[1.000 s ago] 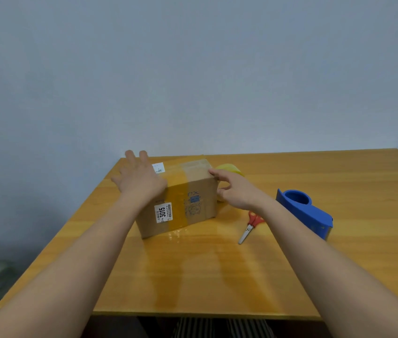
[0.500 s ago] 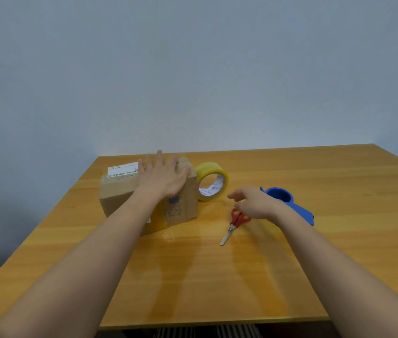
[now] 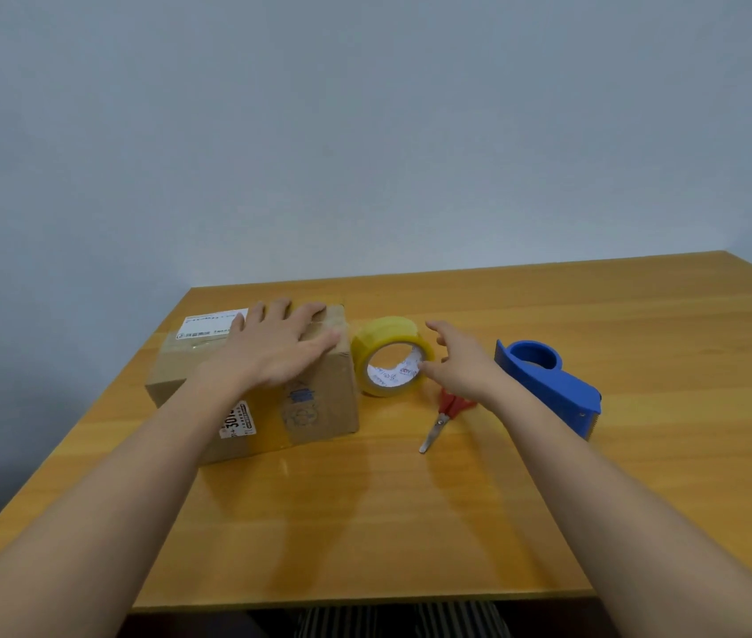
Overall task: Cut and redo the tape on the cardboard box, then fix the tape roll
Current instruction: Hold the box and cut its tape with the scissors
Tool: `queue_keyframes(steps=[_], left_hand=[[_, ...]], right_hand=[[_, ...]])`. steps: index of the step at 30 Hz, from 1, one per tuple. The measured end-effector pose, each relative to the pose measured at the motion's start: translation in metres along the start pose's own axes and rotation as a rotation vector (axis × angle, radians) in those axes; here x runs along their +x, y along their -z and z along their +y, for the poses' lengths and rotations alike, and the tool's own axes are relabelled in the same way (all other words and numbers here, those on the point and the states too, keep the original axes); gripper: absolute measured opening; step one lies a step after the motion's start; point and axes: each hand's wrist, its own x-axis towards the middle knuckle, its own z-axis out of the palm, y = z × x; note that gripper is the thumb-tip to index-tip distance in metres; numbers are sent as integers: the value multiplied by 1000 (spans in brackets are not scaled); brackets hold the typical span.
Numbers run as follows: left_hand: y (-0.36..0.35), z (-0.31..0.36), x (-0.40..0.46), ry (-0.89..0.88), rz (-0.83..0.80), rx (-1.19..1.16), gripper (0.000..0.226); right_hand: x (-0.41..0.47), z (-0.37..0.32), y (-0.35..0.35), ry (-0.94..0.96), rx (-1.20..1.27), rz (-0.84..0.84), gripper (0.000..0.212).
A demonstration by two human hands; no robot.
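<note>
Right hand [image 3: 459, 366]: grip spread, fingers loosely extended, holding nothing. Fingertips sit just at the 3 o'clock edge of the yellow roll of packing tape [image 3: 390, 356]; contact cannot be confirmed. The roll stands on edge with its white printed core facing the camera.

Left hand [image 3: 275, 347]: palm flat, fingers straight, pressing down on the top of the brown cardboard box [image 3: 314, 407]. No curl round any edge; it steadies rather than grasps.

Box lies at about 10 o'clock on the wooden surface [image 3: 410, 522], tape roll just beside its right end, possibly touching. Clear-yellowish tape bands run over the box's top and front face; white shipping label on top at the far left, barcode sticker on the front.

Small red-handled scissors [image 3: 445, 419] lie at 5 o'clock from the roll, partly under the right wrist, blades pointing toward the camera. Blue plastic tape dispenser [image 3: 549, 384] sits at 3 o'clock, near the right forearm, with no roll mounted in it.

Judgement: early stage, box tape looks uncut. The right hand appears to be going for the roll, perhaps to clear it aside. Cutting calls for the scissors, so that grip would need to drop back toward 5 o'clock while the left holds the box firm.
</note>
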Motion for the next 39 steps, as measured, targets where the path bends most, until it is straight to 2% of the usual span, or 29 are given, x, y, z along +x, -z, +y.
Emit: queue_keyframes(steps=[5,8,12,15,24,30,35,39], left_hand=[[9,8,1,86,-4,-92,55],[10,18,9,155,38,-14,59],[7,20,23,71,175,-8,58],[-1,19,29,30,84,-89,58],[1,21,29,94,-41,-3,61],[-2,18,26,98,4,-28,59],[-3,19,25,100,20,-43,57],[-3,19,23,101,27,-45,56]], right_hand=[[2,-1,-7,29,35,-2,53],[1,4,0,-19,8,-32,53],[-5,17,14,-84,-72,-86,46],[-8,29,18,-109,-142,-99,42],[-10,36,9,-94,-291,-108,42],[-10,39,10,-137,-410,-136,22],[-15,39,10,-184,-479,-186,28],[-24,41,13,-154,-534,-163,17]])
